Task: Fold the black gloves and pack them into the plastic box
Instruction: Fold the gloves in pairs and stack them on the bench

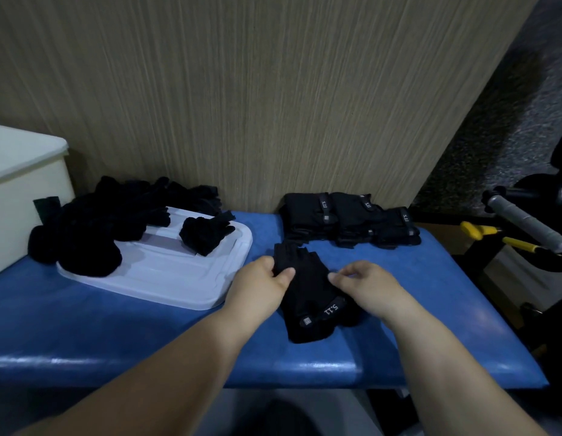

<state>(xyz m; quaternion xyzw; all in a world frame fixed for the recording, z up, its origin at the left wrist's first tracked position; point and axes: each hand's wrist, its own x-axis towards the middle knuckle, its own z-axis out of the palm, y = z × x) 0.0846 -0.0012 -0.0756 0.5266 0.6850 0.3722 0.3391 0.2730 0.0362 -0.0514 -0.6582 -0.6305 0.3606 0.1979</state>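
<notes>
A black fingerless glove (308, 297) with a grey wrist strap lies flat on the blue padded bench (116, 316), fingers pointing away from me. My left hand (264, 278) pinches its left edge near the finger end. My right hand (361, 278) hovers over its right side with fingers loosely curled; whether it touches the glove I cannot tell. Several folded gloves (348, 221) are lined up at the back of the bench. A heap of loose black gloves (116, 221) covers part of a white plastic lid (179, 275). The cream plastic box (18, 184) stands at far left.
A wood-grain wall panel (257, 89) rises right behind the bench. To the right, off the bench, a grey-gripped handle (525, 225) and yellow-handled tools (480, 231) stick out. The bench's front edge runs just below my forearms.
</notes>
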